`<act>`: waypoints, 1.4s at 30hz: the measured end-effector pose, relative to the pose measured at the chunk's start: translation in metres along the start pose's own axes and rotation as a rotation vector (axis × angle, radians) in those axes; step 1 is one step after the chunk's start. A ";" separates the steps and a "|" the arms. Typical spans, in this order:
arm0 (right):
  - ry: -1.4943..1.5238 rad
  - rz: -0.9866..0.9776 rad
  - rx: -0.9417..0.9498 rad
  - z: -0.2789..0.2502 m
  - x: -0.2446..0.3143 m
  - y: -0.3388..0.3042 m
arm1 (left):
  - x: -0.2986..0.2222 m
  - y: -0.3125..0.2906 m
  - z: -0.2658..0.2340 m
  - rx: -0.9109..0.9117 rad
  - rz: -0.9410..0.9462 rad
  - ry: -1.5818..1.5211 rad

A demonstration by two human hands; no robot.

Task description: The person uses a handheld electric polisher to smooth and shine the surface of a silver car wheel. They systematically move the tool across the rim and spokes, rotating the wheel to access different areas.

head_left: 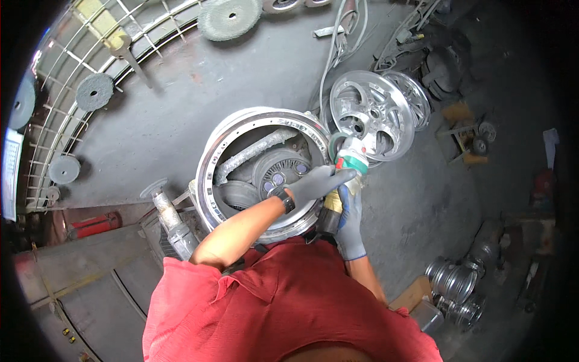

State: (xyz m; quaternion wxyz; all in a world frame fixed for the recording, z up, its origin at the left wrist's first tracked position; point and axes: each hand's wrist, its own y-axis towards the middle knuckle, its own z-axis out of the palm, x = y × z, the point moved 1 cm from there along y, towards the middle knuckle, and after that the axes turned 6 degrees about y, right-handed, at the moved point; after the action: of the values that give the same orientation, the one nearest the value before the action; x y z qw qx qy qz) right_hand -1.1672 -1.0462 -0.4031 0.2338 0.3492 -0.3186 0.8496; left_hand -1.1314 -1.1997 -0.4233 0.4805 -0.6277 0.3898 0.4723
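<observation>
On the left the big metal rim (208, 181) lies flat; over its right edge, my gloved left hand (313, 184) has its fingers closed on the grinder (354, 164). My right hand (350, 220) wraps its fingers round the tool's body, near the spoked wheel (395, 114).

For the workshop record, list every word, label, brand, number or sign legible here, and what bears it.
Large round silver metal ring: dark lettering around its face, too small and distorted to quote reliably.
Upright white-and-blue sheet at the far left edge: too blurred to read.
Green, white and red handheld power tool: no readable text.
</observation>
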 end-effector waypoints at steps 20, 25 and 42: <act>-0.347 -0.183 0.257 0.033 0.041 -0.024 | 0.075 -0.198 -0.147 -1.230 -0.194 0.787; -0.436 -0.111 0.391 0.067 0.030 -0.020 | 0.128 -0.238 -0.053 -1.563 -0.342 0.241; -1.129 -0.110 0.974 0.138 -0.031 0.006 | 0.060 -0.187 -0.009 -0.727 0.288 -1.199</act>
State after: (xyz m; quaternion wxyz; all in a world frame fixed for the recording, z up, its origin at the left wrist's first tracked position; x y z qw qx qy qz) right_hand -1.0895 -1.1532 -0.3517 -0.1042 0.8117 0.0403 0.5732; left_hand -0.9382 -1.1672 -0.4367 0.3053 -0.3228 -0.0448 0.8948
